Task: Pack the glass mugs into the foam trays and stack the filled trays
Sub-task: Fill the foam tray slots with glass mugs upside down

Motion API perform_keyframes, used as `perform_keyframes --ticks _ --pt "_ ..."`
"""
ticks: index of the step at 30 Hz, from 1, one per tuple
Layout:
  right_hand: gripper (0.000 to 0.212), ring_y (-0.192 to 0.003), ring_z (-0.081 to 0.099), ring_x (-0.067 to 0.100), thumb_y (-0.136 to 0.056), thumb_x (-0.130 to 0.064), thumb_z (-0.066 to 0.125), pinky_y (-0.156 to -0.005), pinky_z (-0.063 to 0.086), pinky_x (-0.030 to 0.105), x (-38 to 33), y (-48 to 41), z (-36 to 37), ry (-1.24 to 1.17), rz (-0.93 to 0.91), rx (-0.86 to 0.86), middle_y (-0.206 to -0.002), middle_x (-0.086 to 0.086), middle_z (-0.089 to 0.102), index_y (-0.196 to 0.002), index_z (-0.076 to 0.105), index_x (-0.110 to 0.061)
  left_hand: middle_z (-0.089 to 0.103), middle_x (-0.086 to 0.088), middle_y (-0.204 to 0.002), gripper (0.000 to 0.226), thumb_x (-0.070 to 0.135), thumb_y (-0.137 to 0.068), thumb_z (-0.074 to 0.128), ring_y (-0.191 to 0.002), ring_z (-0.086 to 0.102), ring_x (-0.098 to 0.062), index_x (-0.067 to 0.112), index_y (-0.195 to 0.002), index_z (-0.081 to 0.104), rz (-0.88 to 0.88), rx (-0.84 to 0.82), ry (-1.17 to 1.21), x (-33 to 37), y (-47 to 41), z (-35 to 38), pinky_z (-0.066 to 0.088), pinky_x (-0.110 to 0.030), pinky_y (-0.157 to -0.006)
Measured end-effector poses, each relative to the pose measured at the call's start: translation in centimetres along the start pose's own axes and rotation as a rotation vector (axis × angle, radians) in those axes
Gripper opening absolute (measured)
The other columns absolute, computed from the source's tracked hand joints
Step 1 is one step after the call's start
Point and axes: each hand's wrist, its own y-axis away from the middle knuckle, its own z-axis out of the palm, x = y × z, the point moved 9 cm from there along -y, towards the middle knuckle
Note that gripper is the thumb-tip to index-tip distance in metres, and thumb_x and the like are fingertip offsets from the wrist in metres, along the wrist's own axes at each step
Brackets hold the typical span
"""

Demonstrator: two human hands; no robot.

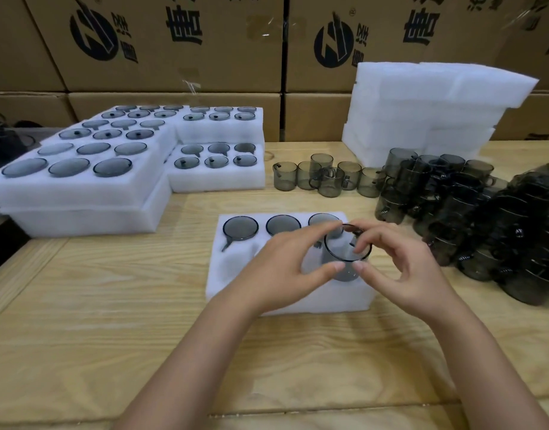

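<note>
A white foam tray (236,274) lies on the wooden table in front of me. Its back row holds three smoky glass mugs, among them one at the left (240,228). Both hands hold another glass mug (347,256) upright over the tray's front right pocket. My left hand (285,268) pinches the mug with thumb and fingertips from the left. My right hand (400,268) pinches its rim from the right. The mug's lower part is hidden between my thumbs.
Filled foam trays (81,187) are stacked at the left and back middle (217,181). Empty foam trays (422,113) are piled at the back right. Loose mugs (329,178) and stacked mugs (484,218) crowd the right. Cardboard boxes (174,41) form a wall behind.
</note>
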Motion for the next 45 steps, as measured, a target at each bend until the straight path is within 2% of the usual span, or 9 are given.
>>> perform_keyframes --ticks 4,9,16,20,26,31,35,40,45 --pt "0.033 -0.126 0.041 0.002 -0.069 -0.052 0.067 -0.102 0.032 0.016 0.4 -0.3 0.9 0.028 0.06 -0.024 -0.121 -0.022 0.058 -0.093 0.059 -0.031 0.062 0.013 -0.125 0.04 0.042 -0.085 0.066 -0.115 0.053 -0.003 0.022 -0.12 0.065 0.054 0.135 -0.108 0.6 0.3 -1.0 0.036 -0.018 -0.098" --pt "0.034 -0.125 0.048 0.003 -0.078 -0.037 0.068 -0.107 0.035 0.034 1.3 -0.3 1.9 -0.188 0.118 -0.122 -0.127 -0.017 0.058 -0.109 0.061 -0.025 0.069 0.009 -0.11 0.036 0.044 -0.083 0.068 -0.102 0.059 -0.013 0.018 -0.109 0.069 0.073 0.213 -0.204 1.4 0.5 -1.2 0.039 -0.024 -0.091" --pt "0.03 -0.118 0.051 -0.004 -0.079 -0.036 0.063 -0.099 0.036 0.017 1.4 -0.3 1.1 -0.02 0.136 -0.098 -0.119 -0.016 0.062 -0.106 0.067 -0.024 0.069 0.003 -0.115 0.042 0.046 -0.085 0.062 -0.104 0.062 -0.018 0.014 -0.113 0.067 0.107 0.175 -0.303 1.9 0.2 -0.7 0.029 -0.026 -0.104" --pt "0.027 -0.112 0.051 -0.013 -0.076 -0.04 0.07 -0.089 0.032 0.0 1.2 -0.3 0.5 0.1 0.122 -0.057 -0.115 -0.023 0.061 -0.1 0.07 -0.027 0.067 -0.009 -0.12 0.035 0.035 -0.088 0.059 -0.115 0.061 -0.023 0.009 -0.11 0.068 0.164 0.125 -0.344 2.6 0.3 -0.2 0.039 -0.036 -0.098" --pt "0.033 -0.111 0.05 -0.017 -0.065 -0.054 0.064 -0.089 0.033 0.001 1.8 -0.1 0.5 0.107 0.139 -0.044 -0.114 -0.026 0.06 -0.09 0.069 -0.033 0.071 -0.011 -0.104 0.02 0.022 -0.089 0.062 -0.096 0.065 -0.026 0.005 -0.097 0.068 0.2 0.12 -0.307 2.7 0.2 -0.3 0.039 -0.035 -0.084" --pt "0.042 -0.116 0.053 -0.005 -0.076 -0.06 0.06 -0.098 0.04 0.021 2.1 -0.2 0.7 -0.034 0.186 -0.062 -0.117 -0.023 0.062 -0.11 0.063 -0.036 0.061 0.002 -0.129 0.033 0.034 -0.097 0.051 -0.125 0.045 -0.007 0.019 -0.125 0.058 0.118 0.048 -0.273 1.6 0.2 0.4 0.027 -0.026 -0.103" --pt "0.049 -0.121 0.046 -0.003 -0.093 -0.054 0.039 -0.1 0.033 0.02 3.1 -1.7 -0.1 -0.189 0.33 0.155 -0.131 -0.016 0.055 -0.128 0.056 -0.025 0.05 -0.001 -0.141 0.053 0.048 -0.1 0.027 -0.13 0.041 -0.022 0.024 -0.148 0.025 -0.161 0.014 0.003 0.1 -1.0 0.1 0.03 -0.039 -0.107" --pt "0.05 -0.144 0.014 0.013 -0.101 -0.042 0.026 -0.117 0.011 0.036 5.5 -4.4 2.9 -0.005 0.552 -0.098 -0.154 -0.005 0.026 -0.146 0.03 -0.021 -0.002 -0.008 -0.161 0.099 0.079 -0.083 0.02 -0.148 -0.005 -0.013 0.011 -0.153 -0.001 -0.134 -0.212 -0.482 1.1 -3.4 3.2 -0.007 -0.049 -0.118" --pt "0.05 -0.145 -0.009 0.018 -0.102 -0.041 0.022 -0.115 -0.001 0.035 6.2 -4.5 4.9 0.215 0.537 -0.239 -0.159 0.0 0.009 -0.149 0.019 -0.027 -0.014 -0.009 -0.16 0.119 0.089 -0.07 0.017 -0.145 -0.021 -0.016 0.007 -0.15 -0.013 -0.216 -0.292 -0.553 -0.9 -2.3 4.2 -0.018 -0.053 -0.113"
